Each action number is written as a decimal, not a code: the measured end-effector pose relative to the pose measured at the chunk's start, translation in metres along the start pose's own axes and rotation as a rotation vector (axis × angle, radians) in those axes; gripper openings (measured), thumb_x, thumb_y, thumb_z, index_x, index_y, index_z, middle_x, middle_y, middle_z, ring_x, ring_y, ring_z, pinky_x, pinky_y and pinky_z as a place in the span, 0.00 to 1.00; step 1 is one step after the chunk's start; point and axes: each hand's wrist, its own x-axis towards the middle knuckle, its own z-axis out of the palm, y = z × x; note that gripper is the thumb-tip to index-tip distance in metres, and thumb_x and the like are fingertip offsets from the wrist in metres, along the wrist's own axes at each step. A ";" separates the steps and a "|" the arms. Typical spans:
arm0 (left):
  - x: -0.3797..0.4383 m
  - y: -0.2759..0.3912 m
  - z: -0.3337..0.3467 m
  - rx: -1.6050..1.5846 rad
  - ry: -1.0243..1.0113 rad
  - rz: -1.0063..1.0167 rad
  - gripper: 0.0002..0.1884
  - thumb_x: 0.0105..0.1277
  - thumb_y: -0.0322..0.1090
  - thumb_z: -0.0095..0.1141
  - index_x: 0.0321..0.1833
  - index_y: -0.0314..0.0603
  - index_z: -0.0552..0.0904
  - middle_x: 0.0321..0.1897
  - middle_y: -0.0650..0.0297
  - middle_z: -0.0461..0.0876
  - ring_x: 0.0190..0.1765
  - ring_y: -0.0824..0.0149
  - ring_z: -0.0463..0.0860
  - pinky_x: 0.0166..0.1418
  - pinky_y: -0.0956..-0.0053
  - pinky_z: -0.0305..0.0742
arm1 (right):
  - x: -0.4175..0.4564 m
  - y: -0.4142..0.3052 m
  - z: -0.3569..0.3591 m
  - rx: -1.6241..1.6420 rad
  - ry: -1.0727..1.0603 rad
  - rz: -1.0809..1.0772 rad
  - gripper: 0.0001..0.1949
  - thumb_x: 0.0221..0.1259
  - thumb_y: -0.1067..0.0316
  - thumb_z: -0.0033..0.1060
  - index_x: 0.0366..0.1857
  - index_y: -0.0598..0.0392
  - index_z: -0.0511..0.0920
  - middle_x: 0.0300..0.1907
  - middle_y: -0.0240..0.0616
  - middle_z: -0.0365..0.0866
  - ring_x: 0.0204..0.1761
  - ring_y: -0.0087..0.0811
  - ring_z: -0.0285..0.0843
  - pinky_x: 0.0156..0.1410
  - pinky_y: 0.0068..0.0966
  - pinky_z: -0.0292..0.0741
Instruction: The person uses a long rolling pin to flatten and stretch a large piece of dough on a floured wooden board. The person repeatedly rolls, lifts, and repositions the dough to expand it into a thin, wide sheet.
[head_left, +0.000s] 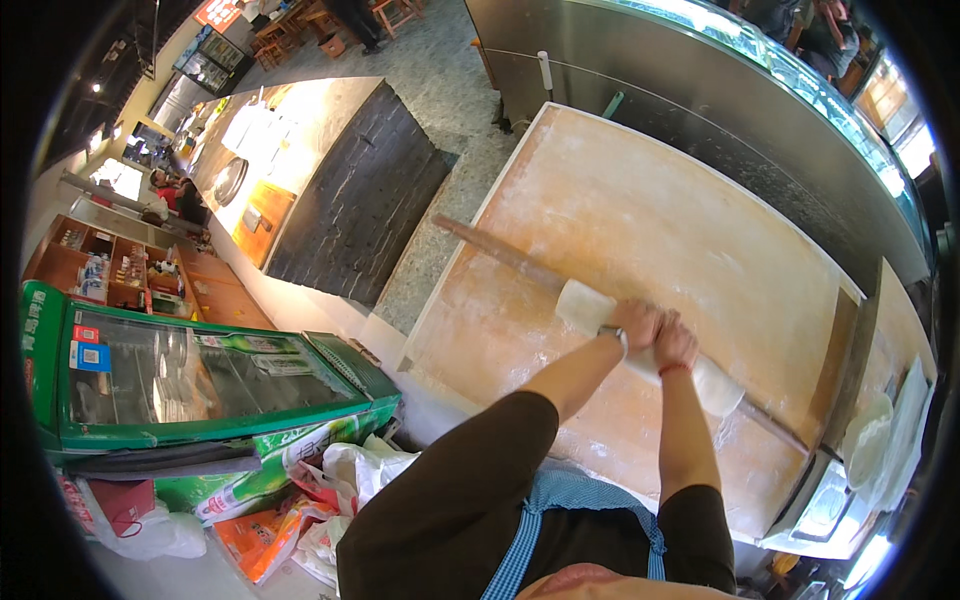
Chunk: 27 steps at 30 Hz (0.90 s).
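A long wooden rolling pin (510, 255) lies diagonally over a floured wooden board (675, 217), its two ends bare. Pale dough (718, 386) is wrapped around the middle of the pin as a thick roll. My left hand (637, 324), with a band at the wrist, presses on the dough roll. Right beside it, touching it, my right hand (676, 343) is closed over the same roll, a red cord at its wrist. The fingers curl over the top, and their tips are partly hidden. Thin white flour is spread on the board around the roll.
A steel counter with a glass case (675, 82) stands behind the board. At the left are a dark stone-sided counter (360, 187) and a green drinks fridge (217, 367), with plastic bags (262, 525) below it. Stacked pale sheets (904, 435) lie at the right.
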 end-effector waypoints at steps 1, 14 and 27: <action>0.011 0.013 -0.023 0.089 -0.043 -0.006 0.18 0.67 0.49 0.54 0.41 0.41 0.87 0.37 0.50 0.87 0.45 0.47 0.84 0.54 0.52 0.76 | 0.015 0.015 -0.019 -0.034 -0.074 0.026 0.18 0.74 0.55 0.50 0.59 0.52 0.80 0.45 0.45 0.88 0.49 0.49 0.84 0.54 0.45 0.80; -0.051 -0.030 -0.061 0.071 -0.253 -0.119 0.27 0.74 0.57 0.47 0.37 0.38 0.87 0.37 0.45 0.87 0.44 0.43 0.85 0.52 0.49 0.78 | -0.065 0.089 0.027 -0.171 0.132 -0.043 0.26 0.79 0.48 0.42 0.30 0.55 0.86 0.36 0.52 0.88 0.39 0.54 0.85 0.48 0.50 0.79; -0.129 -0.033 -0.045 0.031 0.056 0.061 0.29 0.60 0.53 0.60 0.63 0.47 0.80 0.53 0.51 0.82 0.54 0.46 0.81 0.55 0.50 0.78 | -0.153 0.100 0.019 0.134 0.326 -0.132 0.12 0.65 0.57 0.63 0.47 0.48 0.86 0.47 0.43 0.85 0.50 0.46 0.82 0.53 0.42 0.81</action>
